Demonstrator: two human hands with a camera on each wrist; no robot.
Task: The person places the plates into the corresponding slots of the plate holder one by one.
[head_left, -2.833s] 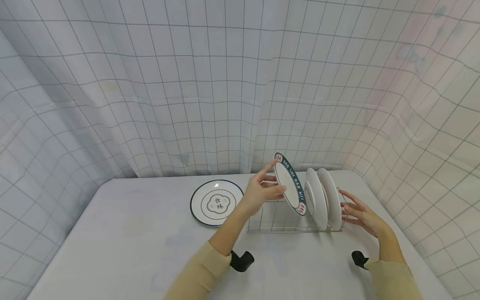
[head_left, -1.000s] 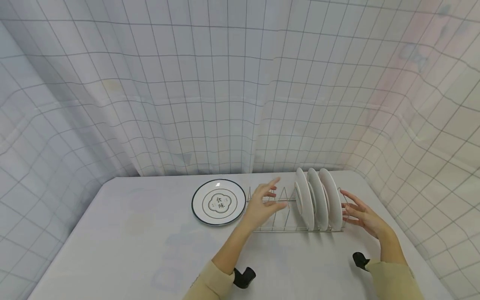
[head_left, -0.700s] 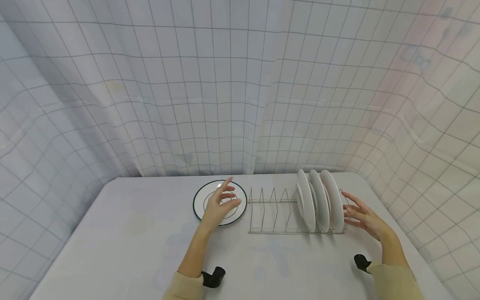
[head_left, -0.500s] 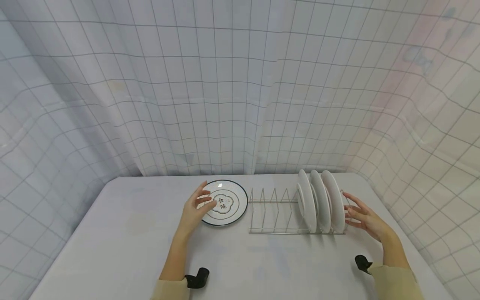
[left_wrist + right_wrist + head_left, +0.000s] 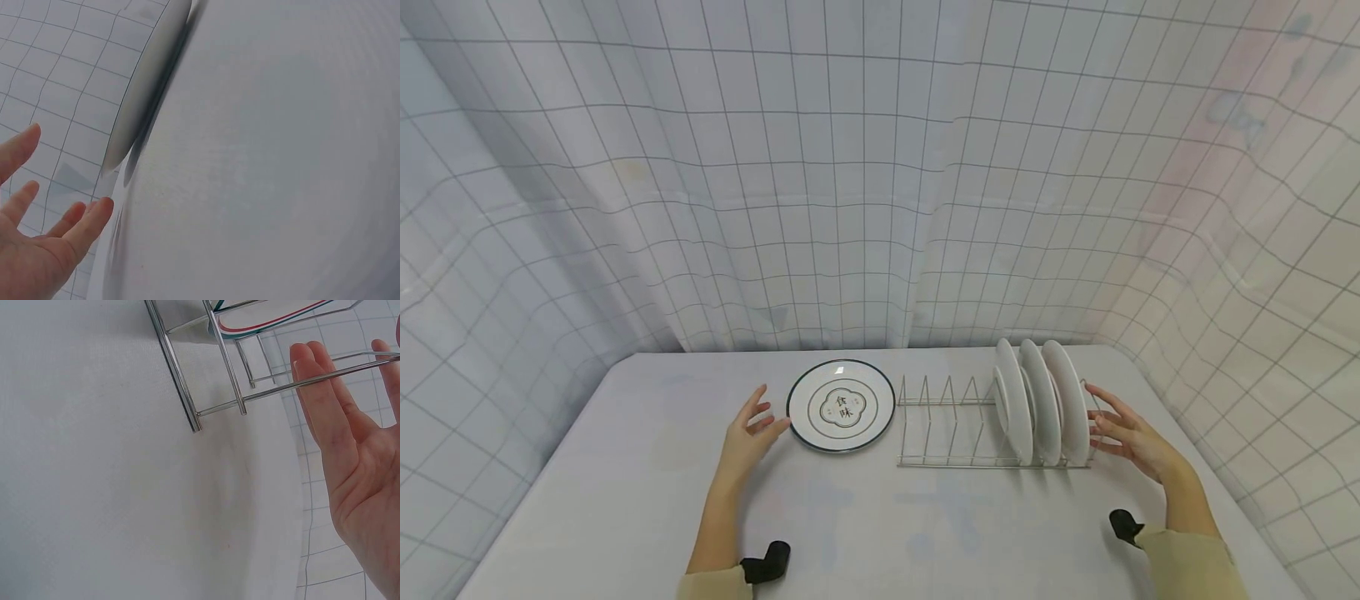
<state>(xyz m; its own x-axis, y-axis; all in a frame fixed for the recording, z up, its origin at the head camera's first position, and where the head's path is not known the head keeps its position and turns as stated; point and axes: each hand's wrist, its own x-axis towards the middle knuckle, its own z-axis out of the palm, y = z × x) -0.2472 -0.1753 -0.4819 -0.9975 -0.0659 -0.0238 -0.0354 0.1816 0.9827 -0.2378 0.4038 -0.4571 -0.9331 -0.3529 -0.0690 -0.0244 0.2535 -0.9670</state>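
My left hand is just left of a white plate with a dark rim, lying face up with a printed emblem in its middle. The fingers are spread and hold nothing; in the left wrist view they point toward the raised plate edge. At the right end of a wire dish rack is my right hand. Its fingers extend straight behind the rack's end wire, right against it. Three white plates, a left one, a middle one and a right one, stand upright in the rack.
Several wire dividers rise in the rack's left part. White cloth covers the table. Checked curtains hang behind it and along both sides. Black camera mounts sit on the left wrist and right wrist.
My left hand set a green-rimmed plate upright in the rack left of the two others, let go, and moved left across the flat plate to its left side. The right hand stayed at the rack.
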